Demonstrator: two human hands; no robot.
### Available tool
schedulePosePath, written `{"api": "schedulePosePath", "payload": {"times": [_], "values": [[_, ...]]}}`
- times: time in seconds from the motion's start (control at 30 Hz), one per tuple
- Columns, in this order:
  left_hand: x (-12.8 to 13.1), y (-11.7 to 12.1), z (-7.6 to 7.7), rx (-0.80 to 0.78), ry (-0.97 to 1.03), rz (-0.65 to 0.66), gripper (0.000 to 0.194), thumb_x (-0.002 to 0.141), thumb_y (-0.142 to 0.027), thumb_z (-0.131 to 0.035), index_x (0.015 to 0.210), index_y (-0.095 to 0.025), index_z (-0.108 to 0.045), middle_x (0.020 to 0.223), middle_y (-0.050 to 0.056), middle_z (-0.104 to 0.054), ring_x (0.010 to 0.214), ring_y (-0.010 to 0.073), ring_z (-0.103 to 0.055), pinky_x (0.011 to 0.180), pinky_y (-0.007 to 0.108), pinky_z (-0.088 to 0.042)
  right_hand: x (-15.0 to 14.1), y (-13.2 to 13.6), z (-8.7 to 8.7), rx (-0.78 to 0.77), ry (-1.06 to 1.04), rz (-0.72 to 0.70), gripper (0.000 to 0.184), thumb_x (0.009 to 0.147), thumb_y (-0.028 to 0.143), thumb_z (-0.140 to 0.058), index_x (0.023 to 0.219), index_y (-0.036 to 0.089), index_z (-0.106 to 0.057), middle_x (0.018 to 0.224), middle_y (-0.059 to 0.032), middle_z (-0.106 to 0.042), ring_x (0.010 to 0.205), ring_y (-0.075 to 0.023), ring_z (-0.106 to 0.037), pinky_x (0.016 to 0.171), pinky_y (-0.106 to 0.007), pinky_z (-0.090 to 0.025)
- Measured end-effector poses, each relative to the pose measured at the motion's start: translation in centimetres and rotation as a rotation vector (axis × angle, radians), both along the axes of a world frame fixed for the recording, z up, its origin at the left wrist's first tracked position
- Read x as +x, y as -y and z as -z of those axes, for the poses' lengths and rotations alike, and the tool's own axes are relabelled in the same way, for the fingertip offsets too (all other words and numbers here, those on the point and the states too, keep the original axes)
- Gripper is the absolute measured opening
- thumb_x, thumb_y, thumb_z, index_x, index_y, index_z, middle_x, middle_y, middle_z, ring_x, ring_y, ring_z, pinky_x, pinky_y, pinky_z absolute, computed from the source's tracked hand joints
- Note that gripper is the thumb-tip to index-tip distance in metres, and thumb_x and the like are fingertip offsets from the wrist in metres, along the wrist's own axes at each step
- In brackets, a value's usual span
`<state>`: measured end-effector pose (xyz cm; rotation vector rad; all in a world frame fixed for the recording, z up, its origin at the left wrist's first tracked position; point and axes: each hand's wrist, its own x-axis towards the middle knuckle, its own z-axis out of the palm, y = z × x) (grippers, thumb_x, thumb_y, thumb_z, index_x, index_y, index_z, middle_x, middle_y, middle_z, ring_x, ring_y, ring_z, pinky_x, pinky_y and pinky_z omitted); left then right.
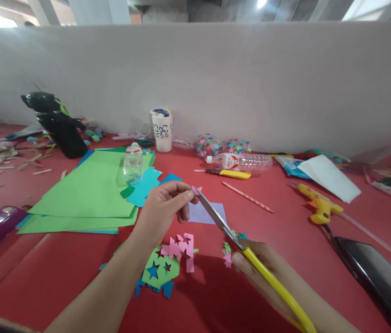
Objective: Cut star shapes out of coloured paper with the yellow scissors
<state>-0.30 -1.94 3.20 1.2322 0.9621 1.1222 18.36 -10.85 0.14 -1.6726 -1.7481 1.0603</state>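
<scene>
My left hand [169, 201] pinches a small pink paper piece [196, 190] between thumb and fingertips. Yellow-handled scissors [271, 280] are gripped in my right hand [261, 263], their blades reaching up to the pink piece and looking closed or nearly so. Behind the blades lies a purple paper square [212, 212]. Beneath my left hand are pink paper scraps [189, 254] and a green paper piece [158, 275] with star-shaped holes. Small cut-out stars [228, 259] in pink, green and blue lie beside my right hand, partly hidden by it.
Green paper sheets [84, 189] spread at left, with a small clear bottle [133, 164] on them. Farther back stand a black flask [59, 125] and a white cup [162, 132]. A yellow utility knife [235, 174], a lying bottle [247, 162] and a glue gun [320, 203] are to the right.
</scene>
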Motion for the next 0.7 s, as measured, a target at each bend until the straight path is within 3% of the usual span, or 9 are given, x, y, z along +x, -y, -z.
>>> {"api": "schedulePosePath", "payload": {"times": [0.33, 0.7], "values": [[0.05, 0.05, -0.09, 0.007, 0.007, 0.000, 0.009, 0.073, -0.022, -0.060, 0.066, -0.016, -0.062, 0.044, -0.004, -0.054, 0.037, 0.0057, -0.044, 0.040, 0.017, -0.037, -0.15, -0.14, -0.35, 0.003, -0.026, -0.011, 0.045, 0.083, 0.061, -0.041, 0.061, 0.023, -0.032, 0.061, 0.0058, -0.024, 0.055, -0.0126, -0.024, 0.050, -0.026, -0.019], [0.06, 0.07, 0.02, 0.003, 0.004, -0.005, 0.010, 0.074, -0.025, -0.060, 0.068, -0.017, -0.062, 0.049, -0.003, -0.057, 0.038, 0.0062, -0.045, 0.041, 0.019, -0.038, 0.14, -0.16, -0.16, 0.025, -0.073, -0.004, 0.050, 0.081, 0.068, -0.042, 0.062, 0.022, -0.040, 0.060, 0.0049, -0.029, 0.053, -0.0122, -0.027, 0.048, -0.026, -0.021]]}}
